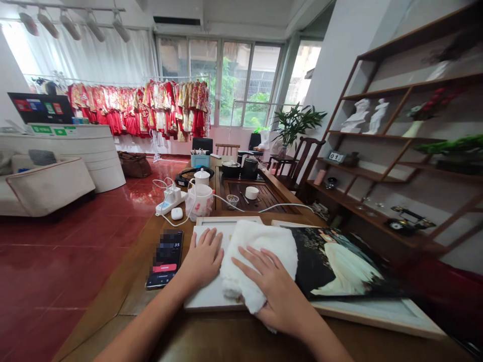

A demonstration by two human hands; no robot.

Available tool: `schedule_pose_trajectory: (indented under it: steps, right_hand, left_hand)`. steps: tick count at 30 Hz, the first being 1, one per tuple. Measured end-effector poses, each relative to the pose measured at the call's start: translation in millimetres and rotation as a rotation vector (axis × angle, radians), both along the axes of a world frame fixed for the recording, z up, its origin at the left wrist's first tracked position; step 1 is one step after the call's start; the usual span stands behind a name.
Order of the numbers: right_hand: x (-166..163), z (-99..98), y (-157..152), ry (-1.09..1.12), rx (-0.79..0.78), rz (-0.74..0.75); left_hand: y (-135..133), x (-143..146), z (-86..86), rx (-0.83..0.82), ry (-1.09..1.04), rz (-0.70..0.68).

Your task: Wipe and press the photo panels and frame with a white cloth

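Note:
My left hand (204, 256) lies flat, fingers a little apart, on a white framed panel (207, 296) at the table's near side. On the same panel rests a folded white fluffy cloth (264, 236). My right hand (273, 284) is laid over this cloth, its fingers spread across the top and its thumb at the near edge. Just right of the cloth is a dark picture (313, 266) showing a pale flowing dress. It lies over another wooden frame (407, 314). A phone (166, 259) with a lit screen sits left of my left hand.
Beyond the panel stand a wrapped mug (199, 201), a power strip (171, 201) and a white earbud case (176, 213). A white cable (279, 205) crosses before the tea tray (271, 193), which bears a small white cup (251, 192). Shelves (381, 136) rise at right.

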State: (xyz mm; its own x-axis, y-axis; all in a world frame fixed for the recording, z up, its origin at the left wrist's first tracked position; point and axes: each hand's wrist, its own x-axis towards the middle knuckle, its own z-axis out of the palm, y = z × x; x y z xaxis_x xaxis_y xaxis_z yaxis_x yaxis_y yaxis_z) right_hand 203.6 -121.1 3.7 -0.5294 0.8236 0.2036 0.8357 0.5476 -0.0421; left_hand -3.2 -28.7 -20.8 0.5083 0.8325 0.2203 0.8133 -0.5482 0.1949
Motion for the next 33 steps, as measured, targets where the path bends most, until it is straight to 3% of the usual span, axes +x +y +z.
schedule_pose_trajectory:
  steps: [5,18,29,33]
  right_hand:
    - [0,0.3,-6,-0.018,-0.041,-0.01]
    - [-7,7.8,42,0.029,0.011,-0.063]
    - [-1,0.6,-4,0.047,-0.028,-0.031]
    - [-3,-0.2,-7,0.021,-0.048,-0.04]
  left_hand:
    - [0,0,0.1,0.005,0.0,-0.007]
    - [2,-2,-1.0,-0.019,0.026,-0.03]
    - [0,0,-2.1,0.019,0.013,-0.003]
    - [0,0,-2.7,0.026,0.012,0.001]
